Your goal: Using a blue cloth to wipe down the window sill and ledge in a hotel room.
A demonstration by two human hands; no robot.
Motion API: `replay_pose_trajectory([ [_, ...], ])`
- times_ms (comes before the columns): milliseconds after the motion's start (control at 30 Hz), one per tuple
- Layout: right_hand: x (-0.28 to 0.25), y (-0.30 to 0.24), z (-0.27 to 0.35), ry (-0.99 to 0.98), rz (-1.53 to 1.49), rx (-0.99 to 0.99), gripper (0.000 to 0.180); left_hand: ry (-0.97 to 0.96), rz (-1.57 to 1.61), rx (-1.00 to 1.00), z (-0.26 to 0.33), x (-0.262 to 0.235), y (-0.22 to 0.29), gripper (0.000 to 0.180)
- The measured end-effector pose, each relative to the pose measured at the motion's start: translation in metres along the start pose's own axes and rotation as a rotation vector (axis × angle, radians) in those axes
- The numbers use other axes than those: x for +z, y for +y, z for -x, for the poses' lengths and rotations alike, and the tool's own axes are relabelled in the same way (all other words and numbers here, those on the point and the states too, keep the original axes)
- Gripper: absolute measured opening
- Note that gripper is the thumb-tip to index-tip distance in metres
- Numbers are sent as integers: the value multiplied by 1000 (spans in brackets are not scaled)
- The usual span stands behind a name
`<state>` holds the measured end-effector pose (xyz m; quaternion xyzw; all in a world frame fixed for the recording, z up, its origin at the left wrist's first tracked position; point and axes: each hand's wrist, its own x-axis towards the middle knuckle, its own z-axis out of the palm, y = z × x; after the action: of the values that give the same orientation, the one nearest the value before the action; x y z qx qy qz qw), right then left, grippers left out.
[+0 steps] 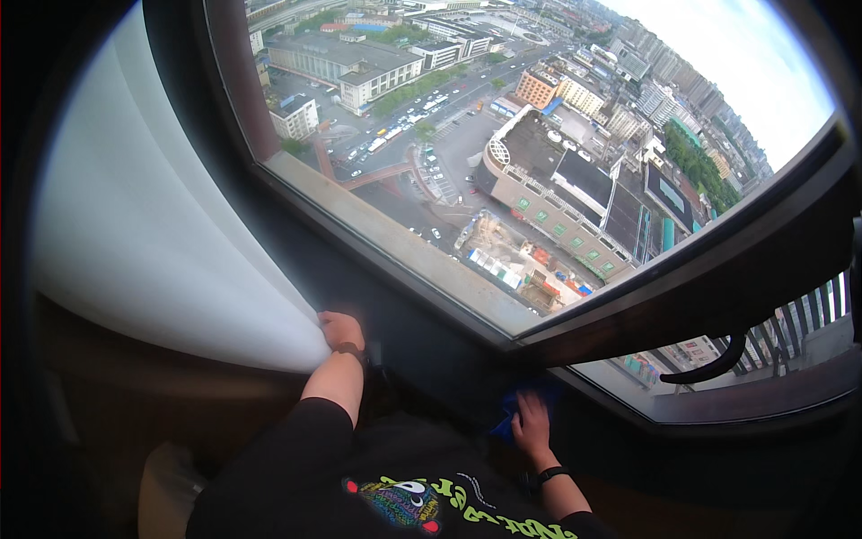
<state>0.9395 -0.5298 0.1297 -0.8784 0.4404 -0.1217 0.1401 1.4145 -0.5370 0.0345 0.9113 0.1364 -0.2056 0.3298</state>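
Observation:
At the left, my left hand [341,331] is closed on the edge of a long white curtain [135,207], beside the dark window sill [422,332]. Folds of the fabric hide some of its fingertips. My right hand [532,424] rests lower and to the right, its fingers pressed together over a crumpled blue cloth [505,420]. The cloth lies against the dark sill and shows on both sides of the fingers; part of it is covered by the hand.
A large window pane [422,126] in a frame rises ahead, with city streets and buildings far below. On the right, a dark sash with a curved black handle [709,364] juts inward above the sill. A pale object [166,494] stands at lower left.

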Motion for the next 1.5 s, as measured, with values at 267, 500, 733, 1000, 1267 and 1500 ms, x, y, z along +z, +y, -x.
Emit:
replay_pose_trajectory([
  [267,-20,91,82,130,49,230,53,-95,319,-92,22,-28,16,72],
  [500,-36,162,162,326,222,840,56,-75,197,49,48,-32,-10,81],
  [733,-33,183,167,351,378,1186,54,80,240,-70,84,-29,14,63],
  [1000,-36,150,138,296,427,1304,53,302,-245,1180,61,-44,42,55],
  [1267,-79,106,129,293,370,1070,56,141,-456,1136,204,-32,12,63],
  [1500,-96,101,143,250,267,798,60,184,-498,1130,300,-16,-35,66],
])
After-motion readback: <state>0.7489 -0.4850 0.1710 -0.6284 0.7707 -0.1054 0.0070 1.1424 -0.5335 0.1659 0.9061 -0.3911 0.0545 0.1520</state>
